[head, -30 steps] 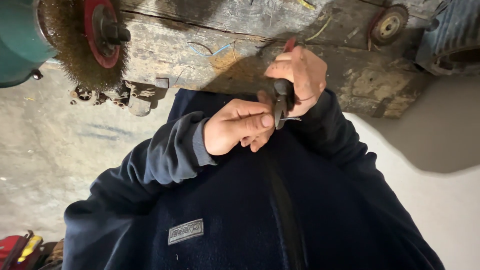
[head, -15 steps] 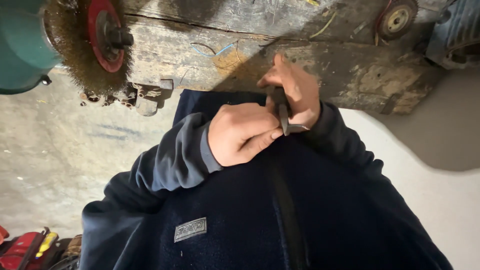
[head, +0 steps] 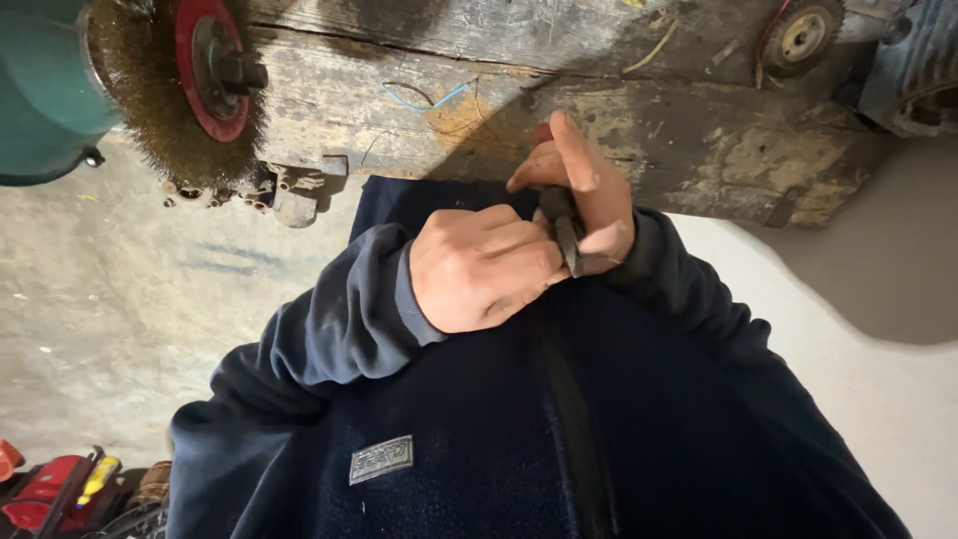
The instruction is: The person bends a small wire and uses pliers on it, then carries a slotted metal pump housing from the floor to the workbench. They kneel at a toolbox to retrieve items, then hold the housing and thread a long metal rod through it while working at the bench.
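Note:
My left hand [head: 484, 268] is closed into a fist against my dark blue fleece jacket [head: 499, 439], its fingers pinching a small dark metal piece [head: 567, 235]. My right hand [head: 584, 195] cups the same piece from the far side, with the index finger stretched up toward the bench. Both hands meet at chest height, just in front of the worn wooden workbench [head: 619, 110]. What the dark piece is cannot be made out, as the fingers hide most of it.
A wire brush wheel [head: 190, 90] with a red hub sits on a teal bench grinder [head: 45, 90] at the upper left. A small wheel [head: 798, 35] lies on the bench at upper right. Red tools [head: 60, 489] lie on the concrete floor at lower left.
My hands have stayed together on the dark piece. My right index finger has lifted and straightened, and the left fist has closed more tightly over the piece.

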